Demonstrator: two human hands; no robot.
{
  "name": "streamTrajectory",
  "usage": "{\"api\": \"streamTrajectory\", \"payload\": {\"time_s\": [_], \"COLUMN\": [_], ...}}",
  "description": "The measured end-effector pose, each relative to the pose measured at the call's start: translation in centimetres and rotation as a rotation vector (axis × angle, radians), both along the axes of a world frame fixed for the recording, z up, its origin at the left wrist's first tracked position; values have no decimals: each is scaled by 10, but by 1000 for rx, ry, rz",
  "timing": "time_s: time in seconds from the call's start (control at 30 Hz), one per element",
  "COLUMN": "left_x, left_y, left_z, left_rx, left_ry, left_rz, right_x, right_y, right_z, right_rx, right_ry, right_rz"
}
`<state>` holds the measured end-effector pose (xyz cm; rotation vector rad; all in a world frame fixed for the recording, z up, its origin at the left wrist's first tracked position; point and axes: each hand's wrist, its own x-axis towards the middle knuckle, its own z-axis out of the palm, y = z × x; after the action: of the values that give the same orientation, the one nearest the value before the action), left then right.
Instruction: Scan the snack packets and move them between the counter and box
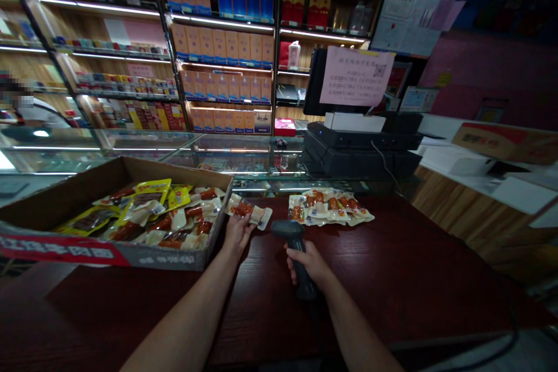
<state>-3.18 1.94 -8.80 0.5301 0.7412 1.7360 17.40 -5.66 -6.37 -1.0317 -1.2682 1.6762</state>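
My right hand (310, 263) is wrapped round the grip of a black barcode scanner (293, 231), whose head points toward the far side of the dark wooden counter (401, 267). My left hand (238, 232) holds a clear snack packet (248, 210) with reddish contents, just right of the cardboard box (65, 200). That box is full of several similar packets, some yellow. A small pile of snack packets (329, 207) lies on the counter beyond the scanner.
A black cash register with a monitor (361, 139) and a pink notice stands behind the counter. Glass display cases (209, 154) and lit shelves of boxed goods (222, 46) fill the back. A person (30, 107) is at far left. A cardboard carton (505, 142) sits at right.
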Motion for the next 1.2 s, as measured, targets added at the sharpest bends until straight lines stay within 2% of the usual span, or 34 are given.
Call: {"api": "streamTrajectory", "payload": {"time_s": [0.23, 0.5, 0.6, 0.7, 0.83, 1.03, 1.13, 1.2], "left_x": [0, 0, 1, 9, 41, 120, 147, 155], "left_y": [0, 1, 1, 4, 21, 63, 75, 77], "left_z": [1, 1, 0, -1, 7, 28, 29, 26], "left_rx": [-54, -73, -78, -90, -82, -107, -117, -81], "left_ry": [-44, 19, 33, 86, 187, 223, 282, 331], "left_rz": [32, 20, -24, -136, -272, -165, -161, -153], "right_x": [-1, -2, 1, 9, 30, 69, 87, 96], "right_y": [0, 0, 0, 2, 6, 11, 9, 6], "right_z": [0, 1, 5, 16, 38, 54, 54, 54], "right_rx": [-4, -23, -5, 23, 64, 142, 152, 147], "right_ry": [6, 14, 64, 131, 158, 126, 81, 62], "right_rz": [-19, -41, -77, -143, -234, -383, -456, -502]}}
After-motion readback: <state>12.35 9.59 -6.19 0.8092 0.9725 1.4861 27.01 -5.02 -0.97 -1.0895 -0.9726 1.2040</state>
